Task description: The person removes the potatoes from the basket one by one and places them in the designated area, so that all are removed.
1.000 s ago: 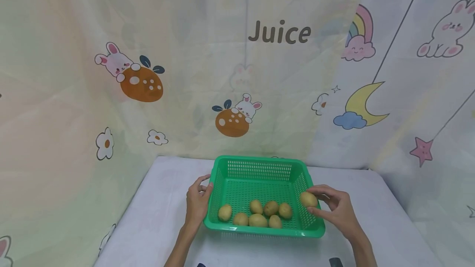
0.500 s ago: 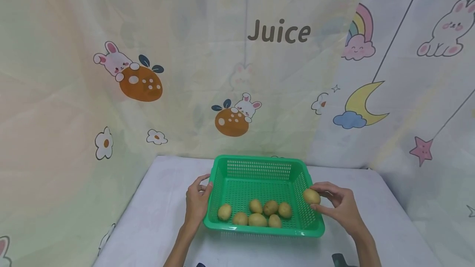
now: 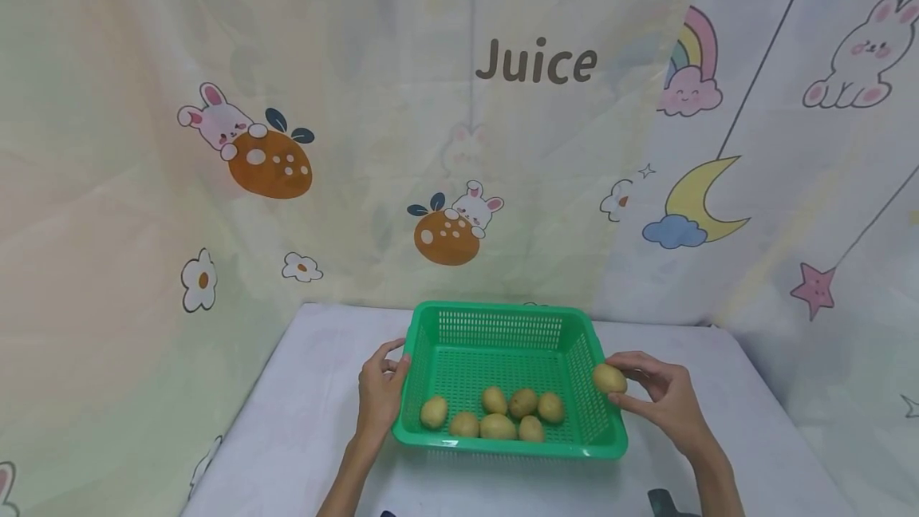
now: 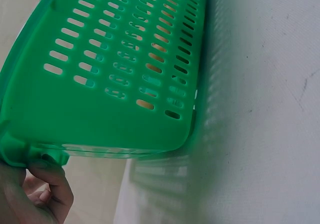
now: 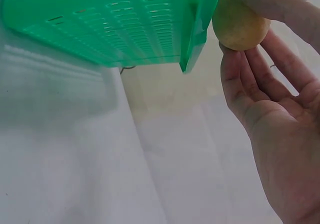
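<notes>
Left hand [image 3: 380, 391] is being curled on left rim of basket [image 3: 502, 311]; basket is being held steady on table [image 3: 301, 421]. Six potatoes [image 3: 495, 413] are lying in row near front wall, long ways pointing mixed. Seventh potato [image 3: 609, 378] is being pinched by right hand [image 3: 656, 397], just over right rim, lying sideways, well apart from left hand.
</notes>
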Tool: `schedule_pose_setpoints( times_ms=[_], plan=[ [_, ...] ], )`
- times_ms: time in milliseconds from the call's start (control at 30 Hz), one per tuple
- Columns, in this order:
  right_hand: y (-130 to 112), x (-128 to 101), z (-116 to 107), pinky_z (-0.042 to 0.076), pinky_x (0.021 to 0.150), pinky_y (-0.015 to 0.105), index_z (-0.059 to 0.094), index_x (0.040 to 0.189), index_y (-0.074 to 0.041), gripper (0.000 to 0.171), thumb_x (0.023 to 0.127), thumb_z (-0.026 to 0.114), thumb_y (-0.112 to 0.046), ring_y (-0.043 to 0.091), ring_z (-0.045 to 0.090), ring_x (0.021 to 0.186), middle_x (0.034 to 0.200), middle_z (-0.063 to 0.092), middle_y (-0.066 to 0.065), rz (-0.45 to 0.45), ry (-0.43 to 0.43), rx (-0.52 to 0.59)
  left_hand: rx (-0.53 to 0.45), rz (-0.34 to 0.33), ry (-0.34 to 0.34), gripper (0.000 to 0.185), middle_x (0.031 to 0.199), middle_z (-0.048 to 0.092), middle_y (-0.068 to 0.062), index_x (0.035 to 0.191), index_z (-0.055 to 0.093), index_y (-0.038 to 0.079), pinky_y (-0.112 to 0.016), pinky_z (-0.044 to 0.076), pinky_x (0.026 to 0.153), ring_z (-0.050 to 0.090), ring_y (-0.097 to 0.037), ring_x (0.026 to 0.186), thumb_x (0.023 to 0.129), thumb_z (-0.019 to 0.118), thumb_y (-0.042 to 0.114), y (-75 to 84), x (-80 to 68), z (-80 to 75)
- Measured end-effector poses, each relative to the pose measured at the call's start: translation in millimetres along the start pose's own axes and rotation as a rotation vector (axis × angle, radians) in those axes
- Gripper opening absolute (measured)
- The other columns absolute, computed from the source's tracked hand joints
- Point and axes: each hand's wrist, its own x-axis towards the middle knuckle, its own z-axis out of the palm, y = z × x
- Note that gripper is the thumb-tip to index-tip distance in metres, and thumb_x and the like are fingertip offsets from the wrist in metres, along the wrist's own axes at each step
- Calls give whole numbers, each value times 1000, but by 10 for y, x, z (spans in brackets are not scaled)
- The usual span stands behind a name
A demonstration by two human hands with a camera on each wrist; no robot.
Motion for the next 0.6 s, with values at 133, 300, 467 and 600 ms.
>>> schedule_pose_setpoints(
  times_ms=[133, 300, 467, 600],
  plan=[
    [-6, -11, -14, 53, 109, 19, 68, 131, 13, 52, 82, 85, 17, 4, 72, 120, 127, 78, 7, -19, -3, 0, 0, 1, -1, 34, 81, 73, -11, 143, 69, 8, -24, 55, 62, 71, -16, 64, 109, 67, 14, -3, -1, -1],
    [-1, -15, -44, 53, 108, 17, 69, 131, 12, 51, 82, 85, 16, 3, 72, 119, 127, 78, 6, -11, 4, -13, 2, -7, -1, 34, 81, 72, -11, 143, 69, 8, -24, 55, 62, 71, -16, 64, 109, 67, 14, -2, -8, -2],
    [2, -19, -89, 53, 107, 17, 70, 130, 11, 51, 81, 86, 16, 3, 72, 119, 126, 79, 11, -2, 22, -27, 1, 4, -3, 35, 81, 72, -12, 143, 68, 7, -23, 56, 62, 72, -17, 64, 109, 67, 14, 2, -5, -3],
    [52, -21, -138, 54, 107, 17, 72, 130, 6, 52, 81, 88, 13, 2, 72, 121, 126, 79, 9, 26, 41, -66, 1, 11, -8, 35, 81, 72, -12, 144, 68, 7, -23, 56, 62, 72, -17, 63, 110, 67, 14, -8, -6, -5]
  ],
)
